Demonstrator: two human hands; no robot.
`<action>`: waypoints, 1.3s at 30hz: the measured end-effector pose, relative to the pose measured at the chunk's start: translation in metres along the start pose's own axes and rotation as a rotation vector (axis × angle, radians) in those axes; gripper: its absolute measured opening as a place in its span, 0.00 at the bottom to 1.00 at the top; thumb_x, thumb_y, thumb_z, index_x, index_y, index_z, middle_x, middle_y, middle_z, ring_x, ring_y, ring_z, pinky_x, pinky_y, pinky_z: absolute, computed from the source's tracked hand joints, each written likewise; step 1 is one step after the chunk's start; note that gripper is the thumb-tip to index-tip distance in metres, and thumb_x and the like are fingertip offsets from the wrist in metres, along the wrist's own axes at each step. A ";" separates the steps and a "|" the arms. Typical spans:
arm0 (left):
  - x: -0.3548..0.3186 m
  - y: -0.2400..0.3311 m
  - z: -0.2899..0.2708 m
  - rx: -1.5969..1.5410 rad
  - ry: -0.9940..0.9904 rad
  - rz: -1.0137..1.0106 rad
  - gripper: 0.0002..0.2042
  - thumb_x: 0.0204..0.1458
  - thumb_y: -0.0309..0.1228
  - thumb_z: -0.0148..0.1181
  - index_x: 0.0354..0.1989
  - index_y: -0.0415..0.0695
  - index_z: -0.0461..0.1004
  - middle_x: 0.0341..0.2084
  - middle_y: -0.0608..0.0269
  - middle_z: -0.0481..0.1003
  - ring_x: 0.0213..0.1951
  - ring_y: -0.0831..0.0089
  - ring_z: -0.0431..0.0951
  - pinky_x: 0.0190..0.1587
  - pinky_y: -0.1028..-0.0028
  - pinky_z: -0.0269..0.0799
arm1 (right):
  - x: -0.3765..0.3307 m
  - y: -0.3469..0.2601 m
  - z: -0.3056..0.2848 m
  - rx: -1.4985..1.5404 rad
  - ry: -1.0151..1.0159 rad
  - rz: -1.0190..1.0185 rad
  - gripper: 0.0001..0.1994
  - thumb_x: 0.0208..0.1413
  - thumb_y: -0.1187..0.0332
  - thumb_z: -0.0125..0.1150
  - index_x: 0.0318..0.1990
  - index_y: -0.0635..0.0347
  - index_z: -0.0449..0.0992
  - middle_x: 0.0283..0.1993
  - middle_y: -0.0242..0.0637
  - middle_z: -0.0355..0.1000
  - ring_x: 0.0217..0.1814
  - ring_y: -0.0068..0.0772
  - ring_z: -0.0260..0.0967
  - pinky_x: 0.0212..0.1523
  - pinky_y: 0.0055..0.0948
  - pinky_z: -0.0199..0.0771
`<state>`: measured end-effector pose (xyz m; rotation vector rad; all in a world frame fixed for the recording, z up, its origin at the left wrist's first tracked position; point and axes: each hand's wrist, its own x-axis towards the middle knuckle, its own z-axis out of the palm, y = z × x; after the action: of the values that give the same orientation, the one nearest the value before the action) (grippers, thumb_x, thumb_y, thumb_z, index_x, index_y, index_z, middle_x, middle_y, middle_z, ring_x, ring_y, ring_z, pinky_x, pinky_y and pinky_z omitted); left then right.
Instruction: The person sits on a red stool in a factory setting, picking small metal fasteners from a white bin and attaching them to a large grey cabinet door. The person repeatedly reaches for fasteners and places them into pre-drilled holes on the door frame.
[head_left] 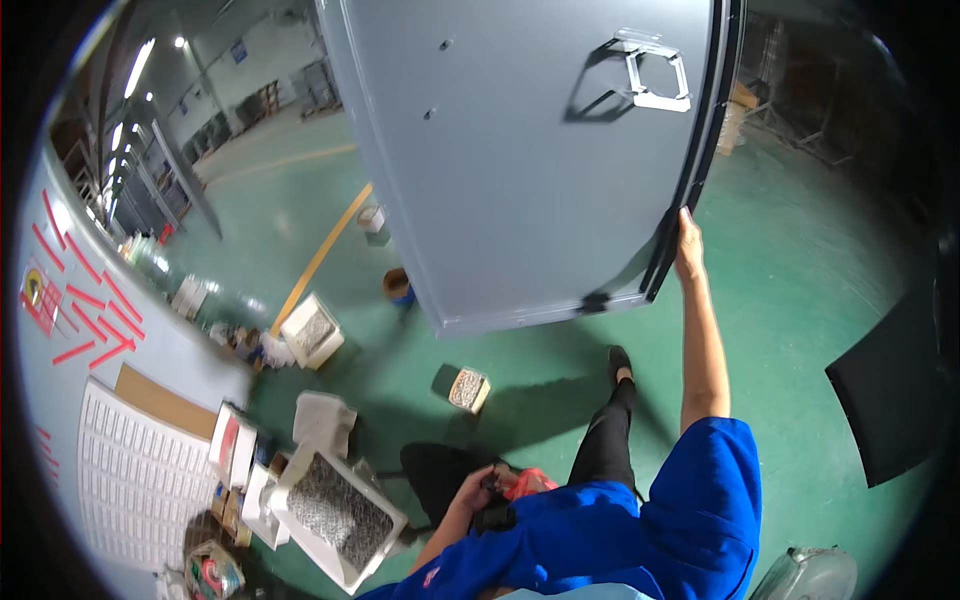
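A large grey metal panel (530,180) stands tilted in front of me, with black trim along its right edge. A white metal bracket (660,82) stands out from its upper right. My right hand (689,246) grips the panel's right edge near the lower corner, its arm stretched out and its far fingers partly hidden. Low at my waist, my left hand (478,488) is closed round a small dark thing, too hidden to name. A crumpled red plastic-looking thing (532,484) lies right beside that hand.
On the left stand a white bin (375,575) of small metal parts and another white box (312,332). A small box of parts (468,390) sits on the green floor below the panel. A dark curved sheet (885,390) is at right, a grey stool-like thing (808,578) lower right.
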<state>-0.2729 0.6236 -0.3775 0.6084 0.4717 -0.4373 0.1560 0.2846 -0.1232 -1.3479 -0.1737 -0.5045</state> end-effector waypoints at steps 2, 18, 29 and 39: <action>0.009 0.003 0.009 0.085 0.095 0.055 0.08 0.49 0.32 0.47 0.27 0.41 0.69 0.21 0.64 0.69 0.23 0.76 0.66 0.27 0.77 0.62 | 0.009 0.001 -0.021 -0.064 -0.112 0.196 0.29 0.55 0.53 0.43 0.53 0.74 0.56 0.59 0.46 0.52 0.63 0.33 0.45 0.60 0.24 0.42; 0.017 0.021 0.001 0.059 0.060 0.064 0.11 0.51 0.34 0.49 0.32 0.38 0.68 0.23 0.64 0.68 0.23 0.79 0.64 0.28 0.80 0.63 | -0.002 -0.009 -0.030 -0.481 -0.001 -0.015 0.31 0.52 0.42 0.38 0.44 0.66 0.68 0.37 0.36 0.69 0.38 0.25 0.64 0.41 0.21 0.62; 0.017 0.037 0.000 0.071 0.030 0.001 0.13 0.50 0.40 0.50 0.26 0.41 0.67 0.16 0.68 0.64 0.16 0.82 0.60 0.19 0.82 0.55 | 0.022 0.012 -0.102 -1.280 -0.067 -0.546 0.31 0.46 0.86 0.40 0.59 0.50 0.46 0.47 0.46 0.65 0.45 0.41 0.66 0.42 0.33 0.67; 0.024 0.042 0.000 0.006 0.120 0.050 0.11 0.50 0.32 0.52 0.39 0.39 0.68 0.17 0.72 0.63 0.18 0.84 0.60 0.16 0.86 0.50 | 0.023 0.003 -0.121 -1.341 -0.071 -0.525 0.25 0.53 0.75 0.41 0.59 0.53 0.44 0.50 0.42 0.63 0.47 0.36 0.63 0.47 0.28 0.63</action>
<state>-0.2320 0.6486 -0.3716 0.6532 0.5682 -0.3558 0.1575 0.1637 -0.1443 -2.6533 -0.2635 -1.1128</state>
